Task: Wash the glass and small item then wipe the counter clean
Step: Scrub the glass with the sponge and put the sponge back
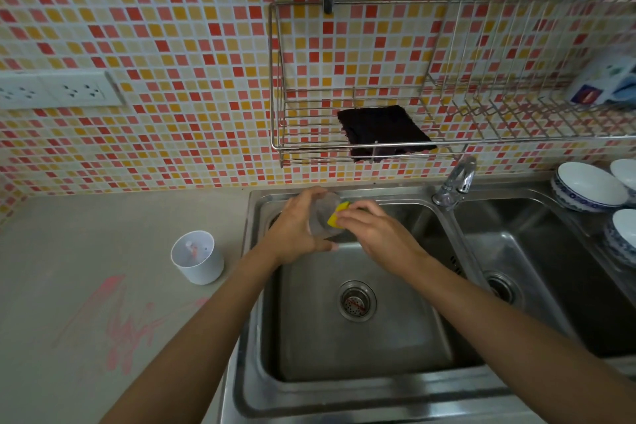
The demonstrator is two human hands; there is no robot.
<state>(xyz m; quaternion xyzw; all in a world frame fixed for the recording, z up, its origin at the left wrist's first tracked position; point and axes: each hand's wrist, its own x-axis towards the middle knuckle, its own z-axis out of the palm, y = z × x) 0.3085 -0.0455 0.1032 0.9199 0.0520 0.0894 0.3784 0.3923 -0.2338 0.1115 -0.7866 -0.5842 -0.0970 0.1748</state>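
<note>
The glass (325,218) is being gripped by the left hand (296,231) over the sink (361,372) and scrubbed with a yellow sponge (336,215) being pinched by the right hand (375,234); rinsing is probably being called for next.

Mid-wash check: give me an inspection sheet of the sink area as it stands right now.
Surface: counter carries pink smears, not yet wiped.
Job's things: glass held over the sink; yellow sponge at its mouth; white cup stands on the counter with small bits inside.
Clutter: bowls right of the sink.
Hands: left hand grips the glass; right hand pinches the yellow sponge.
Cables: nothing seen.
Surroundings: tiled wall, wall sockets, wire rack holding a dark cloth, tap.
</note>
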